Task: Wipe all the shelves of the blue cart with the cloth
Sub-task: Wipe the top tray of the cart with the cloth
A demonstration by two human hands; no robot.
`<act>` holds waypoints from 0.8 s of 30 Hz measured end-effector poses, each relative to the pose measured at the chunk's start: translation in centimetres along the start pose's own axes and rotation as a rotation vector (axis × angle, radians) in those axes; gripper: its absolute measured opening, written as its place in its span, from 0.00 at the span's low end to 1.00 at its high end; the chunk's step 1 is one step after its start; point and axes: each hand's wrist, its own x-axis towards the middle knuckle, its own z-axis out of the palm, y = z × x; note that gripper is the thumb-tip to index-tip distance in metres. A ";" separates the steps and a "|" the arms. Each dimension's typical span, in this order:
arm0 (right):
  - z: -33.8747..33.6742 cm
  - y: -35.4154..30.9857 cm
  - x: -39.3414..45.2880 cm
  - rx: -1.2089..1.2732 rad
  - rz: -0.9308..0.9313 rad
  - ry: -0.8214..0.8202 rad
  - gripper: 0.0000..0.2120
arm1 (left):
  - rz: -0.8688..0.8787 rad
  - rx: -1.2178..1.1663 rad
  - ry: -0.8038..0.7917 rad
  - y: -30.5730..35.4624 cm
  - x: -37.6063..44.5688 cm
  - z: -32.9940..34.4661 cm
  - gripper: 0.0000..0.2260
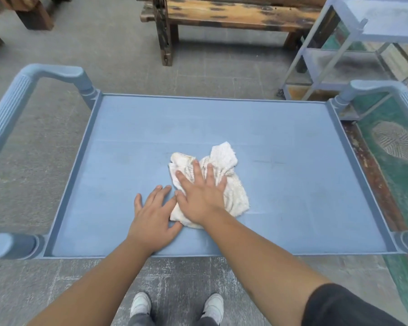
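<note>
Flat hands [199,194] press crumpled terry cloth [231,184] on smooth cart shelf [292,196].

Cloth [224,182] on cart shelf [292,196], bench [233,15] behind.

A crumpled white cloth [224,184] lies near the middle of the blue cart's [245,123] flat, rimmed top shelf.

Top shelf [280,128] of blue cart: broad bare surface open on all sides of the cloth [222,175] near its middle. Low raised rim bounds every edge. Handles: left handle [17,100] and right handle [386,90] rise at the short ends. Beyond: wooden bench [233,15]; second cart [353,48] standing far right.
</note>
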 end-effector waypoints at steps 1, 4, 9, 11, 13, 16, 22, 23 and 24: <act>0.0 0.2 0.1 -0.002 -0.010 0.001 0.30 | 0.002 -0.006 0.005 0.2 0.2 0.2 0.28; -0.3 2.4 0.1 -0.018 -0.032 0.004 0.33 | 0.011 -0.008 0.031 0.1 0.0 0.1 0.28; -3.0 12.5 1.0 -0.043 0.110 -0.017 0.36 | -0.008 -0.014 0.043 0.4 0.0 0.0 0.29; -4.5 18.8 0.6 -0.031 0.238 0.002 0.36 | -0.010 -0.011 0.044 0.4 0.1 0.0 0.29; -5.4 24.8 -1.3 -0.024 0.366 0.015 0.36 | -0.017 -0.005 0.039 0.3 0.1 -0.1 0.29; -6.1 30.9 -5.7 -0.040 0.511 0.019 0.36 | -0.025 0.000 0.029 0.2 0.1 0.1 0.29; -6.2 30.9 -6.8 -0.008 0.600 0.082 0.37 | -0.027 -0.009 0.014 0.4 0.1 -0.1 0.28; -6.2 30.0 -5.9 -0.003 0.608 0.081 0.36 | -0.023 -0.011 0.011 0.4 0.1 -0.2 0.28; -6.1 29.0 -4.8 -0.002 0.594 0.078 0.36 | -0.019 -0.007 0.008 0.5 0.1 -0.2 0.28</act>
